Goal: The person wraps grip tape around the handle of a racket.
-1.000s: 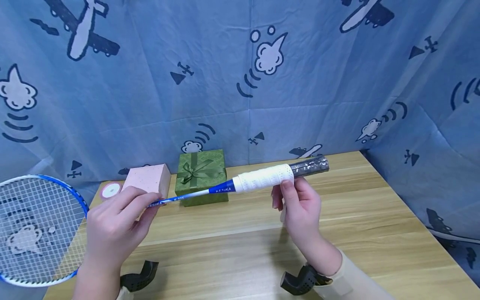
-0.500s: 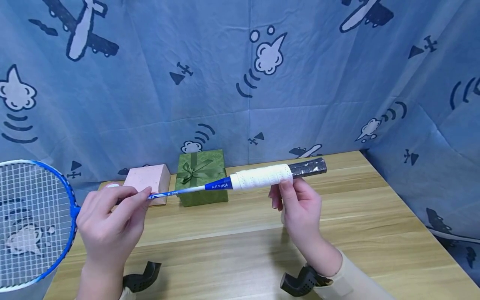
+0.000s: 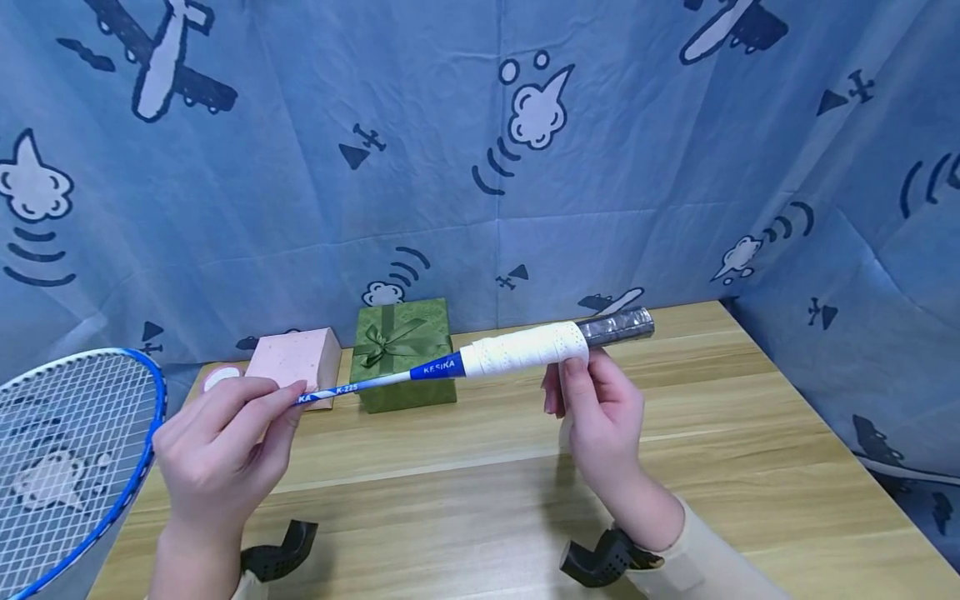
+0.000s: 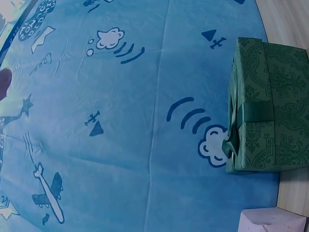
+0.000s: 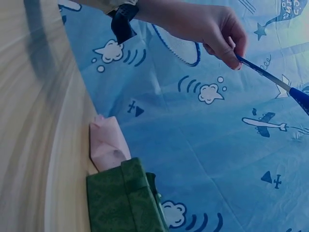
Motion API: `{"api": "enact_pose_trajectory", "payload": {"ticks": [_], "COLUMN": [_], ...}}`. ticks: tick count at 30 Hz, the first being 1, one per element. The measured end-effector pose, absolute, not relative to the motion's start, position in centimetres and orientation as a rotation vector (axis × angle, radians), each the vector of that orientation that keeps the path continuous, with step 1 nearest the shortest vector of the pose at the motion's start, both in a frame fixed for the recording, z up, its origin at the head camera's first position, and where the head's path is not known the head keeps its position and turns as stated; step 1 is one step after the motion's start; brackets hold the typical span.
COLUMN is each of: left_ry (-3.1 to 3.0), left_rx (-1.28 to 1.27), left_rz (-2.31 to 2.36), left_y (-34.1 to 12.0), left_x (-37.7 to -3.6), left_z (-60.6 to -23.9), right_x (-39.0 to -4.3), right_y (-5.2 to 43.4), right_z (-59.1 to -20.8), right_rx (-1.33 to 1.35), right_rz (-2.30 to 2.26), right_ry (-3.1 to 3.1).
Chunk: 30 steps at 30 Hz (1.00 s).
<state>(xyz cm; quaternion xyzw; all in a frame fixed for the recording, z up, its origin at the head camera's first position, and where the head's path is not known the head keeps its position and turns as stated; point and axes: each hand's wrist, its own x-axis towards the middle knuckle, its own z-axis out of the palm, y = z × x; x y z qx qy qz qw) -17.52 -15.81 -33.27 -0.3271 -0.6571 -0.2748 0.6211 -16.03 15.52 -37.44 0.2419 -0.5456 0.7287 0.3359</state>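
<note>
Racket [image 3: 420, 374] head tilted lower, above wooden table [image 3: 750, 450], blue curtain [image 3: 637, 183] behind.

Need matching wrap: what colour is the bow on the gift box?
Green, like the gift box itself; head view shows it best.

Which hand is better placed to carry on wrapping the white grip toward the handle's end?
Right hand, probably: it pinches the white grip at its edge, next to the bare dark handle end. Left hand pinches the thin shaft, far away.

A green gift box [image 3: 403, 354] and a pink box [image 3: 295, 357] sat on the wooden table [image 3: 712, 467], beyond the hands, against the blue curtain [image 3: 450, 150].
</note>
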Motion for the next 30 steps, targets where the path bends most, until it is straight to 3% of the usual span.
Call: {"api": "enact_pose_trajectory", "payload": {"ticks": [30], "left_ry": [-1.673], "left_rx": [-0.892], "left_rz": [-0.619], "left_y": [-16.87], "left_x": [-16.87], "left_z": [-33.32], "right_x": [-15.69], "right_y": [15.93], "right_z": [-37.22], "right_rx": [0.611], "right_rz": [1.870], "right_ry": [-1.473]}}
